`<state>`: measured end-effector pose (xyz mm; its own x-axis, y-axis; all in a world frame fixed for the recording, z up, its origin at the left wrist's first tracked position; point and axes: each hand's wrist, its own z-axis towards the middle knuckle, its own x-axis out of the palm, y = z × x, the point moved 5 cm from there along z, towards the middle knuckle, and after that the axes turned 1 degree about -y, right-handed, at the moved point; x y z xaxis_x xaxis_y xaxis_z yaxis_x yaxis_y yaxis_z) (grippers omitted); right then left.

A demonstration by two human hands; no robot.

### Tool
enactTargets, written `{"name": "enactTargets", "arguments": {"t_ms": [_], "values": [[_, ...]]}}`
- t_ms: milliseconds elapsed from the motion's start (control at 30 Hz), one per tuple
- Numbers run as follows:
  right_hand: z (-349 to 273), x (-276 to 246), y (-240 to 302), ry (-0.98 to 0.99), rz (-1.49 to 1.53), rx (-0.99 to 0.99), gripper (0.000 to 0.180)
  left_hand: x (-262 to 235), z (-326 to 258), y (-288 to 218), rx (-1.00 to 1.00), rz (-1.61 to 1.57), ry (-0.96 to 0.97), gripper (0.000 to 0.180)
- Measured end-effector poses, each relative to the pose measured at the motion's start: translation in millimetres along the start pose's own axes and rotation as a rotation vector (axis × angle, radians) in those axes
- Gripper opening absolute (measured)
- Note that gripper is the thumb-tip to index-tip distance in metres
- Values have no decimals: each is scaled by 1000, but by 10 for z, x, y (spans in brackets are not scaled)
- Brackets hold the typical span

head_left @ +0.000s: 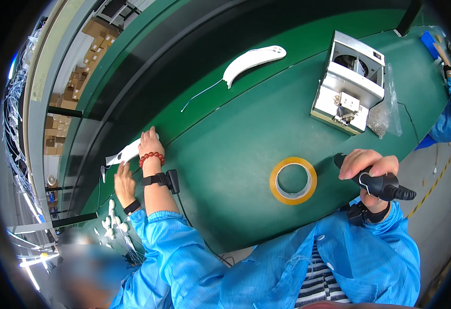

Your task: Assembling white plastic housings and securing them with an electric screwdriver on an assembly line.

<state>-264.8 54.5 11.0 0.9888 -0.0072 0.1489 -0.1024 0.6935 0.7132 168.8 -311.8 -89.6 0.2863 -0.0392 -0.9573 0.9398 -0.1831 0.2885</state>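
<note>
My left hand [150,146], with a red bead bracelet at the wrist, reaches far left. Its fingers lie over the end of a white curved plastic part [128,153] on the green belt and hold it; the hand hides some of that end. In my right hand [365,167] is a black electric screwdriver [385,186] with a wire loop, raised above the table's near right edge. Its ribbed cable end points right. Between my hands, nearer the right one, a roll of yellowish tape [314,181] lies flat on the green table.
A co-worker's hand [124,185] is beside my left hand. Another white curved part [254,61] with a thin cable lies on the belt. A metal screw feeder [348,85] stands far right, beside a clear plastic bag [387,110]. Small white cabled parts [111,221] lie lower left.
</note>
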Motion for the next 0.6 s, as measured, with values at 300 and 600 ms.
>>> {"name": "enactTargets", "arguments": {"t_ms": [300,600], "values": [[-34,-22,16,-103,-33,-17,52,-252,-197,-504,112,-356,-413,25],[-104,-56,37,-211,-79,26,52,17,-105,-196,-108,-480,-390,24]]}}
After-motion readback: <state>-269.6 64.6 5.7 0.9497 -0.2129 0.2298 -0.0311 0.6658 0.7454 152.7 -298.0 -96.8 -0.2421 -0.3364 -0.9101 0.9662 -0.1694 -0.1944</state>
